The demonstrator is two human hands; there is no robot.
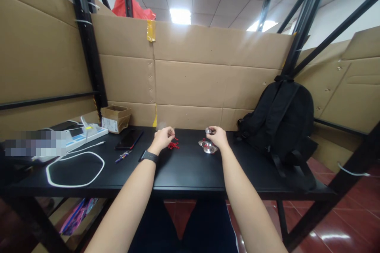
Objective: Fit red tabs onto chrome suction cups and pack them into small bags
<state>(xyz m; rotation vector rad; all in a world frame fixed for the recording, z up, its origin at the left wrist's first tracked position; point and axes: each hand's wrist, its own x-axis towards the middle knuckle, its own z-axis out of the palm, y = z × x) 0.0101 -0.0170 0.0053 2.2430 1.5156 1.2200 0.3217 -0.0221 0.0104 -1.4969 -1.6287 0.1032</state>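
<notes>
Both my arms reach out over a black table (184, 174). My left hand (162, 138), with a dark watch on its wrist, is closed around something small near a red cord (173, 145) that lies on the table; I cannot make out what it grips. My right hand (218, 136) is closed in a pinch on a small shiny metal piece (210, 130). Just below that hand a round silver metal part (208, 147) with a bit of red cord rests on the table.
A black backpack (280, 122) stands at the right against cardboard walls. At the left lie a dark phone (129, 139), a pen (123, 155), a white power strip (84, 134) with a looped white cable (75, 168), and a small cardboard box (115, 118).
</notes>
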